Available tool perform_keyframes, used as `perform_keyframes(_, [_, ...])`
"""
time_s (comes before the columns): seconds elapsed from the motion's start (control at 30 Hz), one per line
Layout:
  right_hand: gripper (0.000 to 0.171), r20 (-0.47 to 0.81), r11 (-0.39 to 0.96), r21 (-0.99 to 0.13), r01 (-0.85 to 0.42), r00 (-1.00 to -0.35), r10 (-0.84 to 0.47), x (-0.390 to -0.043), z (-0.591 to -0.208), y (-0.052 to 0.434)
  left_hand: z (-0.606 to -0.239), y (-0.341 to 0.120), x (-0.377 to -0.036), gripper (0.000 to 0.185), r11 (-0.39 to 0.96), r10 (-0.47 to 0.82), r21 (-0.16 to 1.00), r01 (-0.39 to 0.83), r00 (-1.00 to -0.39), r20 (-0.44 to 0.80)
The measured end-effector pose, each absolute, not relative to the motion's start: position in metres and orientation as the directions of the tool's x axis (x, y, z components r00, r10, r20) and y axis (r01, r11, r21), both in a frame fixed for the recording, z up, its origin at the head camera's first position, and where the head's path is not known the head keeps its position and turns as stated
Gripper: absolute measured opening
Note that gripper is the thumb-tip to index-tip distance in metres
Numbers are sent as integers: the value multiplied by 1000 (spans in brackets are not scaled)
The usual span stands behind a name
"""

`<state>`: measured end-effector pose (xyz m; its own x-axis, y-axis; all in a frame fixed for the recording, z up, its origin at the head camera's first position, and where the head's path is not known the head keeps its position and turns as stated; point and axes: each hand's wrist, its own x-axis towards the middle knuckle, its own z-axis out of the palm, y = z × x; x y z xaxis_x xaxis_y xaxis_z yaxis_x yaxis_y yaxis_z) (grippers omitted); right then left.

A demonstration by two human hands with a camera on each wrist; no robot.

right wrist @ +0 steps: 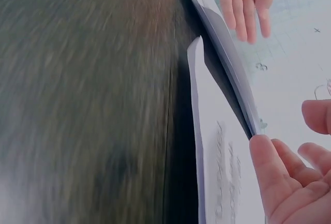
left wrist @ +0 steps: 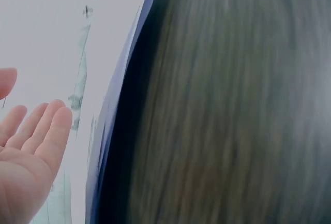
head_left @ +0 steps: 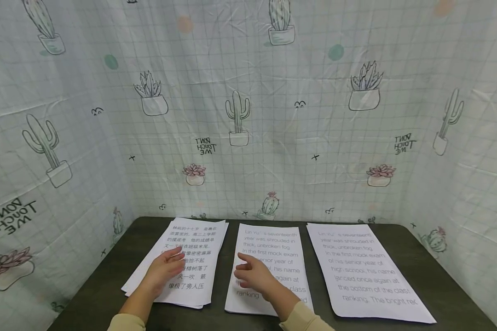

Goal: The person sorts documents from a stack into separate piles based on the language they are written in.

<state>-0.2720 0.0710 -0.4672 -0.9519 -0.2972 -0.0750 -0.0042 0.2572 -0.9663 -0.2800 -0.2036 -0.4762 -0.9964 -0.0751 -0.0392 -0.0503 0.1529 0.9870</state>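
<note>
Nearest the person, two sleeved forearms come up from the bottom edge onto a dark table (head_left: 107, 285). Left hand (head_left: 165, 269) lies flat, fingers straight and loosely together, on the left stack of sheets (head_left: 190, 243) with Chinese print; holds nothing. Right hand (head_left: 254, 273) sits over the middle sheet (head_left: 273, 243), fingers relaxed and slightly bent, index pointing left; no pinch visible, and I can't tell if it presses or just hovers. In the right wrist view its fingers (right wrist: 269, 167) are at a sheet edge.

Both papers run long axis away from the person, each directly under its own hand. The right sheet (head_left: 364, 266) lies further right, untouched, nearer the right hand.

Beyond: cactus-print cloth (head_left: 248, 115) walls the table.
</note>
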Motion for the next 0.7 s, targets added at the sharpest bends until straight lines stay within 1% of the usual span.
perform_keyframes(0.23, [58,-64,281,-960,-13,-963,-263,-273,-468,97,-476,-176,-282,57,95,-4,995,-25,-1000,-24])
perform_keyframes(0.47, [57,-84,303,-953,23,-978,-189,-272,-468,122,-478,-156,-285,58,52,64,999,1,-998,-3])
perform_keyframes(0.7, [57,-88,315,-948,41,-987,-136,-269,-465,145,-478,-140,-287,59,51,132,999,17,-991,10])
